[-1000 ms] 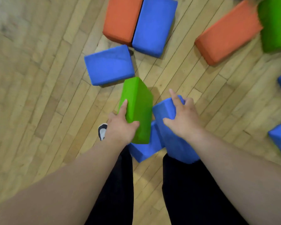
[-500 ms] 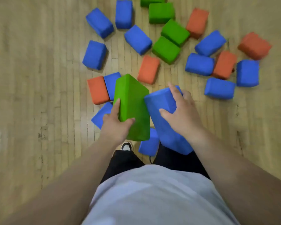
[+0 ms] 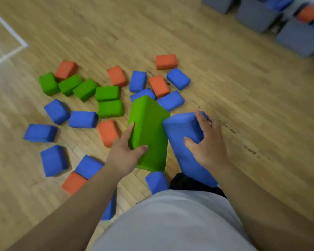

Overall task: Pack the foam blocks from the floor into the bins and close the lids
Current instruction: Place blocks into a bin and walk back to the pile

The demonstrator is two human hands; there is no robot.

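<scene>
Overhead, head view: left hand [image 3: 124, 153] clasps a green foam block [image 3: 149, 131], thumb across its near face, fingers along the left side. Right hand [image 3: 208, 144] grips a blue foam block [image 3: 183, 134]; the two blocks touch, both held above the wooden floor [image 3: 243, 98]. Loose foam blocks [image 3: 107, 95] (green, blue, orange) lie scattered ahead and left. Grey bins [image 3: 297, 38] sit far top right, blurred, well apart, some blocks inside.

Grey bins [image 3: 297, 38] blurred, cut off (top right); contents unclear.
</scene>
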